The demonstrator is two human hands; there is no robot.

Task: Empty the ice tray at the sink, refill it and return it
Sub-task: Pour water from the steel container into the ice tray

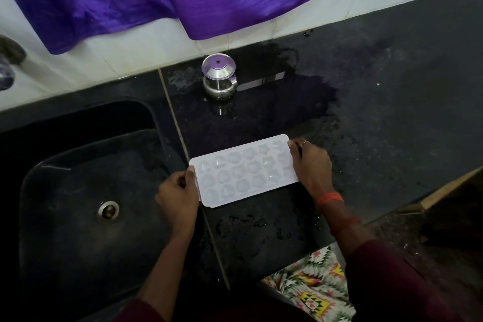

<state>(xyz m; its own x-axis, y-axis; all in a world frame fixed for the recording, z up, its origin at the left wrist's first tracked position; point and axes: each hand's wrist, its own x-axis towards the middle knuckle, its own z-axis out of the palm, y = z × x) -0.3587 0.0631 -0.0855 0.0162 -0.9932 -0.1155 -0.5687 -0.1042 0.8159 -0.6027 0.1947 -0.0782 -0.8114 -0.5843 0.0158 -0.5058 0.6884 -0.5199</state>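
We list, from the left: black sink (65, 165), its rim just beside our left hand (177, 196), which grips one short end of the white ice tray (243, 170). The tray lies level at the counter's (392, 117) sink-side edge, with pale moulded cells whose contents are unclear. Our right hand (311, 167) grips the other end. Open wet counter lies to the right.

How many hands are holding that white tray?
2. The left hand grips the ice tray at its end beside the sink; the right hand grips the opposite end, over the wet counter. No other hands show.
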